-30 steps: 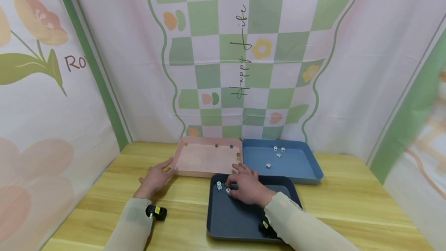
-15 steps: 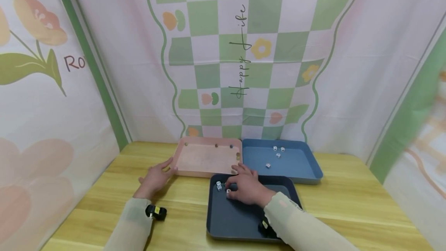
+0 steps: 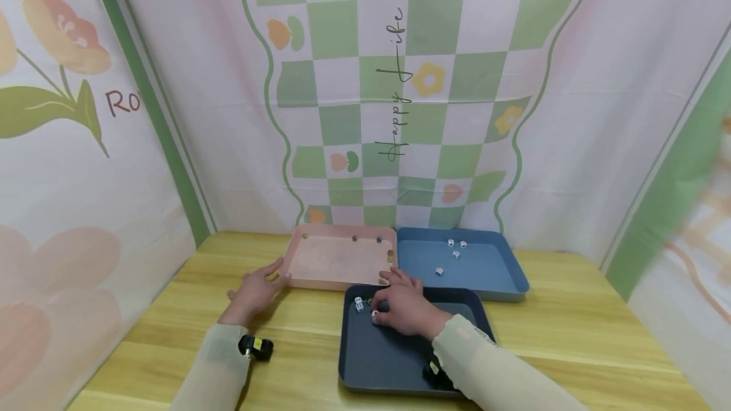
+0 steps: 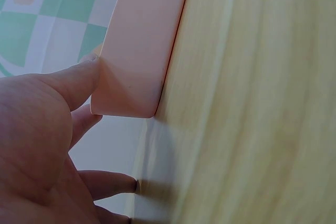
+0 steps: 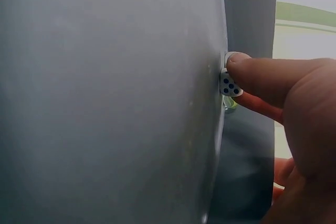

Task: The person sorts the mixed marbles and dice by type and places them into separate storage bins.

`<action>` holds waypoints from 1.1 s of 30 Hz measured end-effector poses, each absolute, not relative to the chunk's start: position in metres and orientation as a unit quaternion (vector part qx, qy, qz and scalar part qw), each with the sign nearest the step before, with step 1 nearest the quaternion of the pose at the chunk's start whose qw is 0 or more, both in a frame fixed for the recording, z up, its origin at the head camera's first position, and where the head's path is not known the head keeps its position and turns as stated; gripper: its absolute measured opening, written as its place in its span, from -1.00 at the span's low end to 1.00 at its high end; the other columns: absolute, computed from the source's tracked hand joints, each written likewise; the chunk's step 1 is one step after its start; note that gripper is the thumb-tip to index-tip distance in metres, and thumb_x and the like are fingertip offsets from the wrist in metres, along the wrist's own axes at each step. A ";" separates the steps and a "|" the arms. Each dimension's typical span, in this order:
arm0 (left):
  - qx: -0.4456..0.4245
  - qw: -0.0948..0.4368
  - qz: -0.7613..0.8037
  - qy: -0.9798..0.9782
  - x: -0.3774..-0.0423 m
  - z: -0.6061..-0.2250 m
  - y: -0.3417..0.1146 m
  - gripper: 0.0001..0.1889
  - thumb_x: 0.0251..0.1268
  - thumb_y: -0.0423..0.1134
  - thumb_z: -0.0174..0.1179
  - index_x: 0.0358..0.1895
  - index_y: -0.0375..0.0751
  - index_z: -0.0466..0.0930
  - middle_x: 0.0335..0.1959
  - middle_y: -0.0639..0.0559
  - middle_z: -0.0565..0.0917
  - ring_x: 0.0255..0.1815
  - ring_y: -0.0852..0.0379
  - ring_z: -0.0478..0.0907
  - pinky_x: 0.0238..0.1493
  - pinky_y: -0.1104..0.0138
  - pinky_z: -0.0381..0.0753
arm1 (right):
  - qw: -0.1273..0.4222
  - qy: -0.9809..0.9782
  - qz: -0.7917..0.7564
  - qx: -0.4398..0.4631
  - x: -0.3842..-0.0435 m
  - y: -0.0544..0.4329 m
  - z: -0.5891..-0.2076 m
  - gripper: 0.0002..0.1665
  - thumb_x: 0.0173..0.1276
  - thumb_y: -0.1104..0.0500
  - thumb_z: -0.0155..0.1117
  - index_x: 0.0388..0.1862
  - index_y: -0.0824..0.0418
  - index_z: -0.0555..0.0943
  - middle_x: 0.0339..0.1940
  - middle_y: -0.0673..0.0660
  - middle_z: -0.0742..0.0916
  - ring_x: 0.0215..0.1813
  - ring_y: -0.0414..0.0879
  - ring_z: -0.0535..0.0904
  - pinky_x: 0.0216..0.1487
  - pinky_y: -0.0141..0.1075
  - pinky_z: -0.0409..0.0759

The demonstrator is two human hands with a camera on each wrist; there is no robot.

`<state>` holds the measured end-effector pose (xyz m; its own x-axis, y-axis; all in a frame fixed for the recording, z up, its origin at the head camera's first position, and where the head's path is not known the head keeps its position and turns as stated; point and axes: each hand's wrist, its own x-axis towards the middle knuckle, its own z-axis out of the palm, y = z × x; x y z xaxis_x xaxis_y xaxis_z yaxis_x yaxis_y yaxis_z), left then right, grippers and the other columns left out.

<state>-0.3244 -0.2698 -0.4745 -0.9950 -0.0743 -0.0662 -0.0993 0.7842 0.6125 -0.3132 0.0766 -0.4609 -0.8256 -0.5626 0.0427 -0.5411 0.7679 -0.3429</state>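
In the head view my right hand (image 3: 408,308) reaches over the far part of the dark tray (image 3: 394,363). Its thumb and index finger pinch a small white die (image 3: 374,314), largely covered by the thumb. The right wrist view shows a blue-dotted die (image 5: 230,85) close beside the thumb tip, and a greenish glass marble (image 5: 229,102) just past it. Two more white dice (image 3: 358,304) lie together left of that hand. My left hand (image 3: 256,293) touches the near left corner of the pink tray (image 3: 337,285) with thumb and index finger, other fingers spread on the table.
Several marbles (image 3: 355,238) lie along the far and right sides of the pink tray. Several white dice (image 3: 455,254) rest in the blue tray (image 3: 491,271) at the back right. All three trays stand on a wooden table (image 3: 571,328), with a patterned curtain (image 3: 422,132) behind.
The right thumb and index finger shift slightly around the die, and a bit of the green marble shows beside the index finger. My left hand stays at the pink tray's corner.
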 end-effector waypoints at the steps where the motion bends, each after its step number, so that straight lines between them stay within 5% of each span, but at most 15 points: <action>1: -0.046 0.019 0.325 0.944 -0.324 -0.474 -0.270 -0.34 0.48 0.26 -0.02 0.55 0.16 0.21 0.47 -0.26 0.28 0.46 -0.59 -0.17 0.06 -0.59 -0.55 | 0.032 0.940 -0.171 -0.292 -0.313 0.076 -0.461 -0.92 0.24 -0.01 0.50 -0.32 -0.17 0.73 0.49 0.27 0.36 0.54 0.31 -0.02 0.24 0.40 0.08; 20: -0.045 0.021 0.321 0.946 -0.326 -0.475 -0.270 -0.34 0.47 0.28 -0.03 0.55 0.18 0.19 0.48 -0.27 0.25 0.45 -0.61 -0.20 0.06 -0.59 -0.55 | 0.029 0.941 -0.187 -0.282 -0.313 0.077 -0.461 -0.94 0.25 -0.07 0.48 -0.34 -0.20 0.73 0.49 0.25 0.38 0.55 0.28 -0.04 0.24 0.40 0.06; 33: -0.053 0.032 0.332 0.941 -0.327 -0.474 -0.270 -0.32 0.46 0.31 -0.04 0.55 0.17 0.20 0.49 -0.27 0.22 0.46 -0.60 -0.26 0.07 -0.57 -0.58 | -0.067 0.963 -0.191 -0.179 -0.334 0.116 -0.417 -0.89 0.35 -0.10 0.39 -0.24 -0.15 0.73 0.51 0.28 0.33 0.55 0.30 -0.04 0.24 0.51 -0.03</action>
<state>-0.3274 -0.2696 -0.4745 -0.9923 -0.0794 -0.0953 -0.1216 0.7744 0.6210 -0.3341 0.1162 -0.4170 -0.9268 -0.3196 0.1973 -0.3706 0.8631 -0.3431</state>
